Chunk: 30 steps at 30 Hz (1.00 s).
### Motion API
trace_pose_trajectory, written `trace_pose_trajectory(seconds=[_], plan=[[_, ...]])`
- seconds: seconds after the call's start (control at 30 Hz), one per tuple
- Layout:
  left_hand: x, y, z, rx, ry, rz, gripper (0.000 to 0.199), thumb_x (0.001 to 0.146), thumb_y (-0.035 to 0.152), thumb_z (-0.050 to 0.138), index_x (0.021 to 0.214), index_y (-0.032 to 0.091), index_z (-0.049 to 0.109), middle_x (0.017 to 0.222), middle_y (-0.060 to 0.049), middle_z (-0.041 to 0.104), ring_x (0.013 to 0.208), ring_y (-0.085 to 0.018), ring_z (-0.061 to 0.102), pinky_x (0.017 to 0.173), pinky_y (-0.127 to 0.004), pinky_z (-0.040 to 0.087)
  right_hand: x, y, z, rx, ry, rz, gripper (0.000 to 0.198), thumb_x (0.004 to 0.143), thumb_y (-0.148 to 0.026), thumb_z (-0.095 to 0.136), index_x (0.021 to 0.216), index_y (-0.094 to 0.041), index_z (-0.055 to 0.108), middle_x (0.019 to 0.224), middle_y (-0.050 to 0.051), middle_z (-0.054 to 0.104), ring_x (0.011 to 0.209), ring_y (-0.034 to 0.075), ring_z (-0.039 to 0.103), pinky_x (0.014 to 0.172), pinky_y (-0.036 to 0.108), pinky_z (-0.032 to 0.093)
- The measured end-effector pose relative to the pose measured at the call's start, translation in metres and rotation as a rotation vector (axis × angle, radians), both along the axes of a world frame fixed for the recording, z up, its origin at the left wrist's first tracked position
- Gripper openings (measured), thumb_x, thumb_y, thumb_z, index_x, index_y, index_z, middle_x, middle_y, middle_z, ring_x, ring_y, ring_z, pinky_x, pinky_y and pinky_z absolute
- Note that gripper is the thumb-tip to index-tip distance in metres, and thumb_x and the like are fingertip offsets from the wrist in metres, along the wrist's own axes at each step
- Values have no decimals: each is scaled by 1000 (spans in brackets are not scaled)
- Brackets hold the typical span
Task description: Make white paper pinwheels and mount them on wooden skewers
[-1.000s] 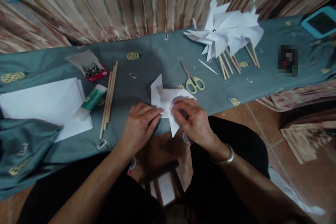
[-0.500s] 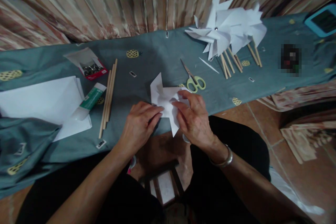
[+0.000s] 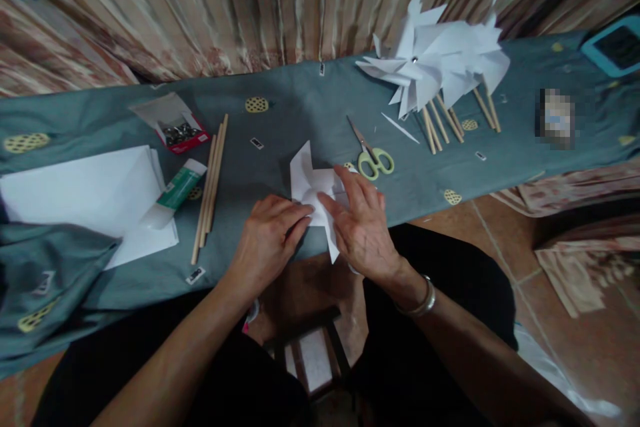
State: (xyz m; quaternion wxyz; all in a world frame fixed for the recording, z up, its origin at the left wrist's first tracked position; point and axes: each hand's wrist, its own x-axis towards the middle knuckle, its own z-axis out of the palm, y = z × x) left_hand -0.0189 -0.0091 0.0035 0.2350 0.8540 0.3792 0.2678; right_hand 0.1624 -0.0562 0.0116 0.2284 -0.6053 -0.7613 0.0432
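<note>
The left hand [image 3: 270,233] pinches the near left edge of a folded paper pinwheel [image 3: 317,180] at the near edge of the cloth-covered table [image 3: 280,123]; the right hand [image 3: 367,230], fingers spread, rests on its right side, near green-handled scissors [image 3: 369,149]

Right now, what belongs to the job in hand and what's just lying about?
Probably the job's:
folded white paper with pointed flaps, touched by left hand and right hand
white paper sheets
pale wooden sticks
green-handled metal scissors
red cardboard box of metal pieces
green-and-white tube
white paper pinwheels

Apparently just lying about:
blue-framed rectangular device
thin white paper sliver
</note>
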Motion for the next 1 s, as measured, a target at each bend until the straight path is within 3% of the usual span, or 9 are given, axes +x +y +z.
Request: trace_pose_trajectory(seconds=[0.13,0.33,0.5,0.7,1.0], plan=[[0,0,0,-7,1,4,20,94,27,53,103,20,70,91,-5,72,86,-20,62,80,-37,50,-1,1,-4,23,-16,2,31,97,-24,40,122,-23,58,147,12,43,137,32,36,103,53,38],[-2,-2,1,27,8,-18,23,96,27,50,105,19,69,93,-6,72,87,-21,62,81,-38,50,-3,3,-6,-26,16,12,31,97,-21,40,120,-22,60,151,11,40,146,32,23,107,55,36],[-4,-4,5,152,78,4,22,94,28,52,105,20,69,96,-8,70,89,-24,60,77,-39,47,-3,5,-8,10,-100,26,29,98,-19,38,117,-21,60,150,11,43,148,28,19,108,51,36],[0,-9,6,315,178,10,21,92,21,55,109,23,66,115,-10,68,102,-28,59,80,-42,43,-4,5,-9,-10,-129,51,29,97,-18,40,118,-17,60,153,13,40,151,27,11,111,49,32],[10,-13,5,361,241,0,21,93,13,51,103,21,68,104,-6,73,106,-27,60,88,-44,37,-6,11,-10,65,-190,71,26,96,-14,41,110,-12,63,145,17,48,150,27,12,111,45,32]])
